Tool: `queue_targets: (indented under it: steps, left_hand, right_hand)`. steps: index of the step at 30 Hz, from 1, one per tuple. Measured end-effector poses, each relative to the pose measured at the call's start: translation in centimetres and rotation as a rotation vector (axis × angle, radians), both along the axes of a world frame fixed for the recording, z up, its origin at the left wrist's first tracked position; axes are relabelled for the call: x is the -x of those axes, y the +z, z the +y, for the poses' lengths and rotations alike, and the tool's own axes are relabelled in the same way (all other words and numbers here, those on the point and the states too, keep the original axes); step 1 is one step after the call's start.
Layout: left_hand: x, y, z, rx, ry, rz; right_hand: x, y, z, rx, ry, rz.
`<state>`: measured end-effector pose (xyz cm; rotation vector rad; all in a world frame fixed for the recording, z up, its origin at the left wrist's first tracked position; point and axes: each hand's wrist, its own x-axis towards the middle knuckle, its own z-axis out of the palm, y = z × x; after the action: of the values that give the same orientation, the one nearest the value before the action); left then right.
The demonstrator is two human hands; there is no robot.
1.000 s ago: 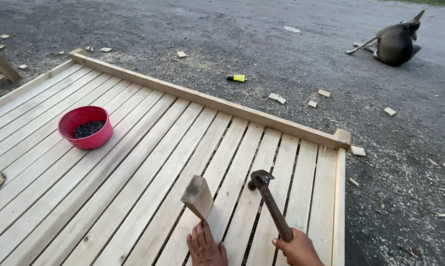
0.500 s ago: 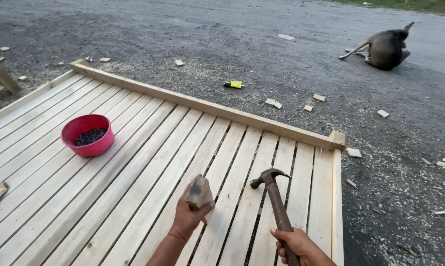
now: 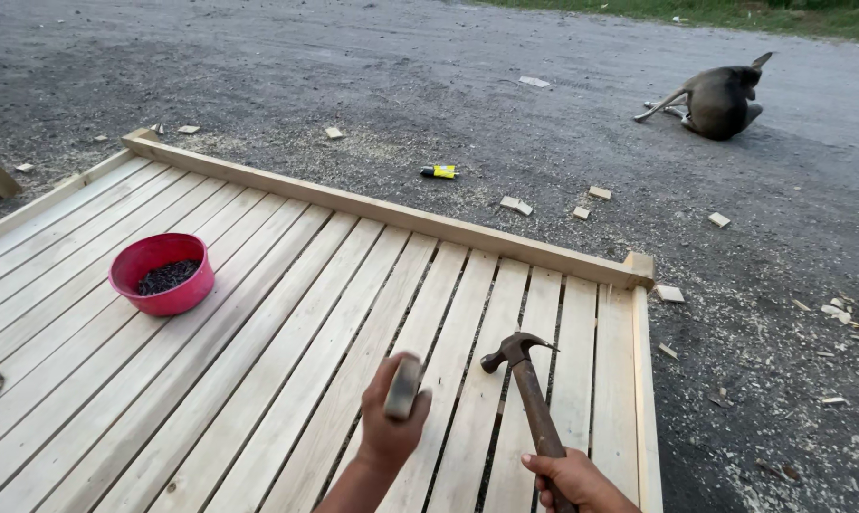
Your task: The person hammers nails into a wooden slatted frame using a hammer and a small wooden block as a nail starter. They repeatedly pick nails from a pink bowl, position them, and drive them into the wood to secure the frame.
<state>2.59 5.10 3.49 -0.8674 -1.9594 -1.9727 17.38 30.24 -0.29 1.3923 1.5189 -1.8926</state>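
Small grey wood block (image 3: 403, 388), held upright above the pale slats. Claw hammer (image 3: 528, 389), rusty brown handle, dark head raised, tilted left.

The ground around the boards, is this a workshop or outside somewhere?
Outside, probably a roadside or yard used for carpentry. The slatted wooden platform lies on gravel ground strewn with wood offcuts and sawdust, an animal rests on the road, and grass edges the far side.
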Motion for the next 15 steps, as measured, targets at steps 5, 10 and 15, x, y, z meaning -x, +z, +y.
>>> queue_targets:
  steps: [5, 10, 15]
  left_hand:
    - [0.7, -0.8, -1.5, -0.218, -0.072, -0.1]
    - [1.7, -1.9, 0.4, -0.02, 0.029, 0.222]
    - [4.2, -0.9, 0.1, -0.149, 0.104, -0.257]
  right_hand:
    - [-0.2, -0.6, -0.2, -0.008, 0.006, 0.002]
    - [-0.2, -0.4, 0.2, 0.009, 0.0, -0.015]
    - [-0.3, -0.7, 0.4, -0.001, 0.018, -0.029]
